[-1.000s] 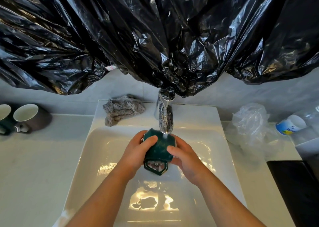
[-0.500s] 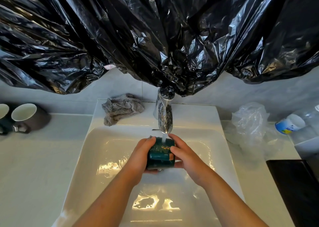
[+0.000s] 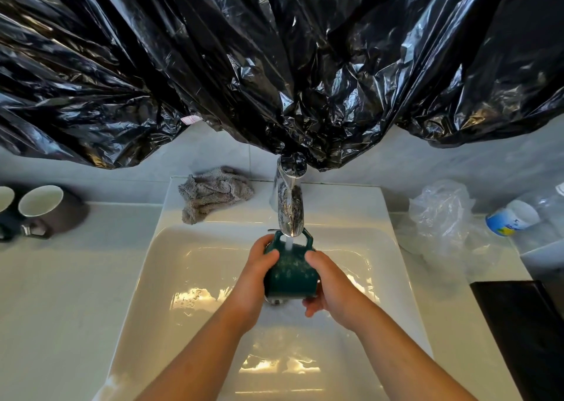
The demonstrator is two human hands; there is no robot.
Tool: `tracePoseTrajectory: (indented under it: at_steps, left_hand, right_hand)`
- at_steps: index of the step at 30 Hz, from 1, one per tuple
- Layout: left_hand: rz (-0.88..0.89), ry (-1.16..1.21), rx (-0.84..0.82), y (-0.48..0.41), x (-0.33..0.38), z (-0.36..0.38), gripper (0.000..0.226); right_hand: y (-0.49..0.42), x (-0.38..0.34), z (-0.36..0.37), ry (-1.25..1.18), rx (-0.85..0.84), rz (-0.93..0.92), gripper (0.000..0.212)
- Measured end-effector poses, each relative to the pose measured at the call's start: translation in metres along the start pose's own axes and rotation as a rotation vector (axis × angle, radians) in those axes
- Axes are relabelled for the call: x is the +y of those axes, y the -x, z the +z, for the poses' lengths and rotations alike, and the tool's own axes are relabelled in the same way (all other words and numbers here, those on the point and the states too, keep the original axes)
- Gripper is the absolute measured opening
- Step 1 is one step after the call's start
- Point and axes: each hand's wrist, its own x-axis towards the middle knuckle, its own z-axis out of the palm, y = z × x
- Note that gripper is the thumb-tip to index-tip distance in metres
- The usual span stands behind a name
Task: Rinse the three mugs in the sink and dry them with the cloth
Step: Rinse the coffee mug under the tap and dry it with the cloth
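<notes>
Mugs, count: three; one green mug in the hands, one grey-brown mug and one dark mug side by side on the surface at far left, the dark one cut by the frame edge.
Green mug, place: over the basin of the white sink, just under the spout of the single chrome faucet.
Green mug, axis: long axis runs from the faucet toward the person; the narrower end lies far, under the spout, and the wider rimmed end lies near and lower. The handle sits at the far end, right of the stream.
Water: one stream of water lands on the mug's outer wall near the far end.
Left grip: the left hand is curled round the mug's left side, thumb on top.
Right grip: the right hand clasps the right side, thumb on top, fingers wrapped beneath.
Other mugs: white insides face the camera; the grey-brown one's handle points toward the near edge.
Cloth, count: one grey cloth, crumpled on the sink's rear ledge, left of the faucet, well apart from the hands.
Above: black plastic sheeting hangs over the wall, reaching the faucet top.
Right side: one clear plastic bag, one white container with a blue-and-yellow label, one black slab.
</notes>
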Motion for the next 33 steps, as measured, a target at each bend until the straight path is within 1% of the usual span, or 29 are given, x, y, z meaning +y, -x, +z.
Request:
tracePoseTrajectory:
  at_steps: [1,2,4,5,7,8,10,11,13,14,16,17,19,21,23,25,26,27,29,31,33]
  left_hand:
    - [0.031,0.005,-0.011,0.000,-0.001,-0.001,0.054]
    - [0.055,0.000,-0.010,0.000,-0.002,-0.002,0.050]
    - [0.068,-0.012,0.023,-0.002,-0.001,-0.003,0.038]
    - [0.050,-0.012,0.047,-0.002,0.001,-0.001,0.038]
    - [-0.024,0.004,0.101,-0.002,0.002,0.002,0.051]
    - [-0.060,0.002,0.132,-0.002,0.004,0.004,0.055]
    - [-0.105,-0.010,0.163,0.000,0.005,0.004,0.057]
    - [-0.098,-0.006,0.157,0.001,0.006,0.002,0.057]
    - [-0.048,0.001,0.120,0.003,0.007,-0.002,0.058]
    - [-0.020,-0.002,0.099,0.004,0.007,-0.004,0.058]
    - [0.021,-0.022,0.073,0.007,0.006,-0.006,0.051]
    - [0.027,-0.030,0.074,0.007,0.005,-0.006,0.047]
    - [0.024,-0.026,0.079,0.009,0.004,-0.006,0.044]
    - [-0.008,0.013,0.066,0.009,0.005,-0.006,0.043]
    - [-0.054,0.041,0.059,0.009,0.005,-0.006,0.037]
    - [-0.079,-0.030,0.086,0.010,0.004,-0.005,0.023]
    - [-0.090,-0.079,0.108,0.010,0.005,-0.003,0.021]
    - [-0.102,-0.117,0.124,0.010,0.006,-0.001,0.028]
    - [-0.136,-0.162,0.137,0.010,0.010,0.002,0.048]
    - [-0.161,-0.149,0.145,0.011,0.012,0.002,0.053]
    - [-0.179,-0.095,0.144,0.010,0.013,-0.002,0.057]
  right_hand:
    - [-0.001,-0.002,0.000,0.041,0.006,0.039,0.053]
    - [-0.001,-0.002,-0.002,0.075,0.000,0.058,0.054]
    - [-0.001,-0.001,-0.005,0.064,-0.036,-0.008,0.048]
    - [0.000,-0.001,-0.007,0.027,-0.053,-0.062,0.048]
    - [0.000,0.000,-0.007,-0.009,-0.084,-0.124,0.065]
    - [0.000,0.001,-0.005,0.012,-0.091,-0.141,0.067]
    - [-0.001,-0.001,0.001,0.084,-0.065,-0.147,0.063]
    - [-0.001,-0.004,0.004,0.118,-0.042,-0.143,0.058]
    - [-0.002,-0.009,0.010,0.159,0.011,-0.135,0.040]
    - [-0.002,-0.011,0.012,0.162,0.037,-0.126,0.036]
    - [0.000,-0.013,0.014,0.171,0.063,-0.097,0.042]
    - [0.001,-0.013,0.014,0.165,0.046,-0.093,0.043]
    - [0.003,-0.009,0.011,0.107,-0.044,-0.113,0.041]
    - [0.005,-0.007,0.005,0.070,-0.111,-0.126,0.049]
    - [0.007,-0.005,0.003,0.102,-0.090,-0.128,0.054]
    - [0.011,-0.007,0.005,0.193,0.001,-0.139,0.058]
    - [0.011,-0.006,0.006,0.275,0.053,-0.152,0.064]
    - [0.011,-0.005,0.008,0.380,0.102,-0.169,0.074]
    - [0.012,-0.005,0.012,0.576,0.164,-0.190,0.094]
    - [0.018,-0.009,0.013,0.699,0.137,-0.202,0.103]
    - [0.029,-0.018,0.006,0.842,0.125,-0.232,0.104]
